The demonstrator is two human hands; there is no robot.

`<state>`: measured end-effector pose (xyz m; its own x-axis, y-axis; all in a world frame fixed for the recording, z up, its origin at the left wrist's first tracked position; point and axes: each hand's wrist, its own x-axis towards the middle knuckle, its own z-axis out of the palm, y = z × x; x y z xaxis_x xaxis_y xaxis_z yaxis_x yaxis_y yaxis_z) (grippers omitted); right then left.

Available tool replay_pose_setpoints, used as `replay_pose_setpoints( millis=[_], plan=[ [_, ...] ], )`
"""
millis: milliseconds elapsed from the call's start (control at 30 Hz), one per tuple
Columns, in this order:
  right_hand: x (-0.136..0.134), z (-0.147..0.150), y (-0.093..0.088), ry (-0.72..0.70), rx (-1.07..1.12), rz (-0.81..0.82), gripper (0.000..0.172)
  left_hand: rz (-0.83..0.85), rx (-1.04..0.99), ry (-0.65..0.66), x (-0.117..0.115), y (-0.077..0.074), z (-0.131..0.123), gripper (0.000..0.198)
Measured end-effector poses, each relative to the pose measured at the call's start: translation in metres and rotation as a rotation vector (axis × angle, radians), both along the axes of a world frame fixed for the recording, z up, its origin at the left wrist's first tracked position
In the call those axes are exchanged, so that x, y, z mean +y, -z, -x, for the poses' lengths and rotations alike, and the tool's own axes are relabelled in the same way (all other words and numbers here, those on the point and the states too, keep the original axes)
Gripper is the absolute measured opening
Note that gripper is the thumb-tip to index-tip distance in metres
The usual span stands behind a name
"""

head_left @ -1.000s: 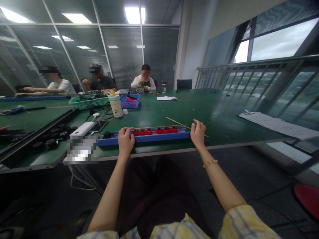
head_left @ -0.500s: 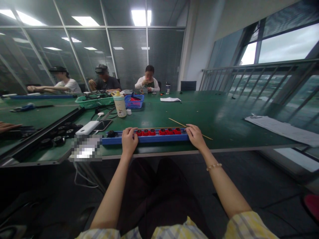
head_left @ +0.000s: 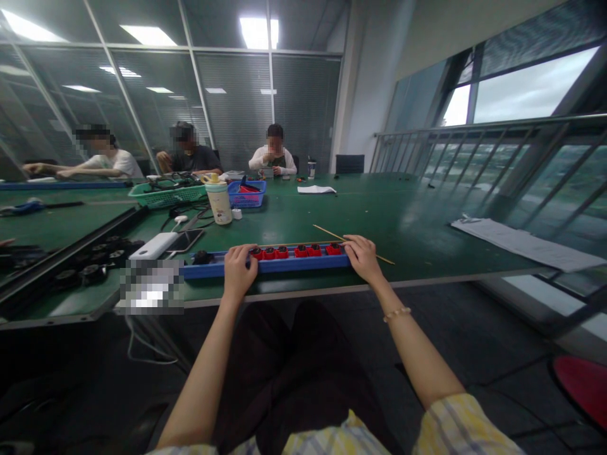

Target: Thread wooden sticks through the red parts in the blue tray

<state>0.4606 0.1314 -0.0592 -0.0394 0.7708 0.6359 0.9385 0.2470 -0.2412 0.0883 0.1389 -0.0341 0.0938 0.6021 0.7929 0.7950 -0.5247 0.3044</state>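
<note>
Ceiling panels (head_left: 258, 31) far above the fingers (head_left: 238, 254) burn white, and grey daylight enters through windows (head_left: 526, 85) to their upper right. The worktop (head_left: 417, 221) beyond the fingers shows a soft sheen; everything below them lies in dim shadow. Straight lines bow toward the picture's edges. A pixelated patch (head_left: 150, 287) sits left of them.

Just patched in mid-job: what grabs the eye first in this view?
A long blue tray sits at the near edge of the green table, with a row of red parts in it. The left hand lies over it left of the middle and the right hand at its right end, with a thin stick just behind. Three people sit at the far end.
</note>
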Motion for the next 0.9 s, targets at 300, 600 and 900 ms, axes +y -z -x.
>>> replay_pose_setpoints(
  millis=[300, 600, 900],
  plan=[
    [0.000, 0.001, -0.001, 0.021, 0.017, 0.054, 0.042, 0.008, 0.014, 0.020, -0.001, -0.001, -0.001, 0.029],
    [0.003, -0.004, 0.003, -0.026, 0.039, -0.103, 0.039, -0.018, 0.006, -0.022, 0.006, 0.004, 0.001, 0.030],
    [0.011, -0.015, 0.014, 0.135, 0.172, -0.305, 0.037, -0.032, 0.011, -0.029, 0.008, 0.004, 0.001, 0.029]
  ],
)
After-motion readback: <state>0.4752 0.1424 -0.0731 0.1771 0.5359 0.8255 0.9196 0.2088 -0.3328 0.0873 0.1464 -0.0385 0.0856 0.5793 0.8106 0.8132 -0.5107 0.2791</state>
